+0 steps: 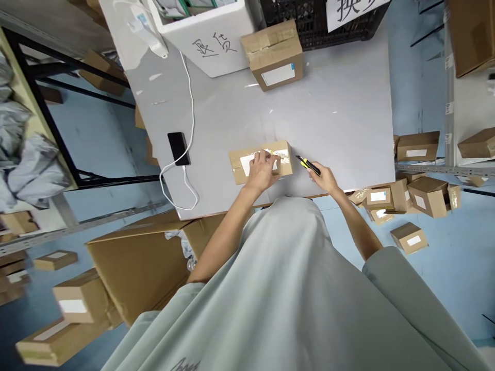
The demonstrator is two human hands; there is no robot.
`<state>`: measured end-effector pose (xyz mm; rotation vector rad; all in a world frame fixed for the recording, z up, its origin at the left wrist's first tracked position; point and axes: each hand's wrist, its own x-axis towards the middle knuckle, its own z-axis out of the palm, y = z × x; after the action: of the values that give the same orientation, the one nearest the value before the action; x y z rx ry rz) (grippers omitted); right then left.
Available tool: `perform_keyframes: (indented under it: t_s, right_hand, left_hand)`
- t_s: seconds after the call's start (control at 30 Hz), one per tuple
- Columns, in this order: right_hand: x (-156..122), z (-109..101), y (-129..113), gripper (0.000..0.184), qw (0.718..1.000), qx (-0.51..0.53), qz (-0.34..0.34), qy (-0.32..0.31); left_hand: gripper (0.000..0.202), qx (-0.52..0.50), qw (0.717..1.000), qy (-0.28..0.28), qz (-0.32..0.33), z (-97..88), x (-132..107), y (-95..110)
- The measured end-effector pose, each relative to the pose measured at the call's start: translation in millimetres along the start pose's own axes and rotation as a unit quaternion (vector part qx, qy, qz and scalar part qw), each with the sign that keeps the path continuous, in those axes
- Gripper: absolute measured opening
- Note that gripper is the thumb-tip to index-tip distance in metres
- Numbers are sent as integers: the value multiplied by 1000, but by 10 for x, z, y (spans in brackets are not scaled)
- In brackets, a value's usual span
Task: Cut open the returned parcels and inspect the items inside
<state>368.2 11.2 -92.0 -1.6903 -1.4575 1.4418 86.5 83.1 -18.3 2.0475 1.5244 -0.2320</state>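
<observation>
A small cardboard box [236, 169] with a white label and clear tape lies on the grey table close to its front edge. My left hand [262, 171] rests over the top of the box, its fingers curled down against the label and tape; the fingertips are partly hidden. Right of the box, my right hand [324, 178] grips a yellow and black utility knife [310, 165]. The knife points up and left toward the box's right end, a short way apart from it.
On the table [340, 113] are a black phone [178, 148] with a white cable, a taped carton [275, 56], a white foam bin [216, 44] and a black crate [309, 31]. A large open carton [143, 268] stands below left. Several boxes [428, 196] lie at right.
</observation>
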Motion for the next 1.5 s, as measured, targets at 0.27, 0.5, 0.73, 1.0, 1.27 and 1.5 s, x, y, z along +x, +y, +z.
perform_keyframes:
  t_s: [0.27,0.5,0.73,1.0,1.27,1.5]
  right_hand:
    - [169,629,-116,76,953,289,70,60]
    - [117,730,-155,71,952,284,111,30]
    - [71,610,-173,74,958,268,102,-1]
    - [153,618,-160,69,957,270,107,8]
    - [149,631,-169,64,957,272,103,6]
    - [113,685,-169,63,955,275,113,12]
  left_hand:
    - [72,47,998,-31,-37,27,156,147]
    - [76,16,999,21,22,212,222,-60]
    - [68,5,999,22,24,213,70,-58]
    - [59,6,998,36,45,202,-5,-77]
    - [64,-19,997,49,54,-167,303,-399]
    - [86,4,996,-37,80,-239,565,-383]
